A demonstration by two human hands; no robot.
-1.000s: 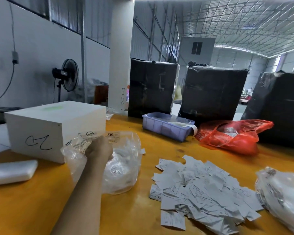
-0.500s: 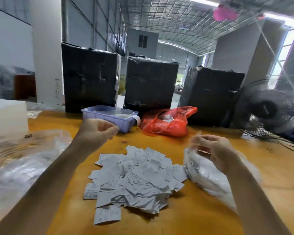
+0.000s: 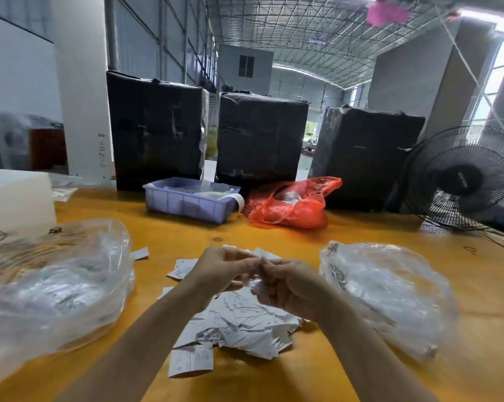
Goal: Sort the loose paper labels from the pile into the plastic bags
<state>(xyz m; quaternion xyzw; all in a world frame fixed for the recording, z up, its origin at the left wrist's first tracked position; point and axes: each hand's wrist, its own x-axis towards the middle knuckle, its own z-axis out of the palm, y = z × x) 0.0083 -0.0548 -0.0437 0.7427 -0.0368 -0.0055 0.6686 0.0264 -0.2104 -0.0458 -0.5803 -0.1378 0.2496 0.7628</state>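
Above the label pile [image 3: 239, 320], both hands' curled fingers [image 3: 269, 266] meet, their hold blurred.

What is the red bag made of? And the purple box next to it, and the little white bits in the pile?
The red bag looks like thin, glossy plastic: it crinkles and light shines through it. The purple box seems to be hard, matte plastic with ribbed, molded sides. The little white bits look like printed paper: flat, dull, and creased at the edges.

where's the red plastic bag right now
In the head view, the crumpled red plastic bag lies at the far side of the orange table, right of the lavender plastic tray and against the black wrapped boxes.
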